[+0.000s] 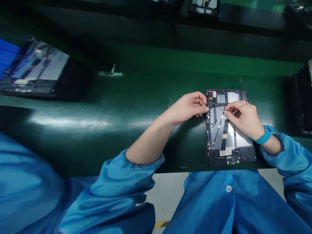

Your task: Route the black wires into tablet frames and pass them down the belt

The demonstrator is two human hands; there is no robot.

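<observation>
An opened tablet (216,133) lies on the green bench, its insides facing up: silver plates, flat ribbon cables (224,133) and small boards at top and bottom. My left hand (192,104) is at its upper left edge, thumb and fingers pinched together. From these fingers a thin pale cable (206,126) curves down along the tablet's left side. Over the upper middle, my right hand (243,117), with a blue band at the wrist, pinches a thin black cable (245,104). One end sticks out past the knuckles; another stretch runs left from the fingertips. Whether both cables are one piece, I cannot tell.
Another opened device (41,65) with silver plates stands at the far left, blurred. Near it lies a small metallic item (109,73). Dark devices (302,97) stand at the right edge. A shelf (156,26) crosses the back and holds more units (204,7).
</observation>
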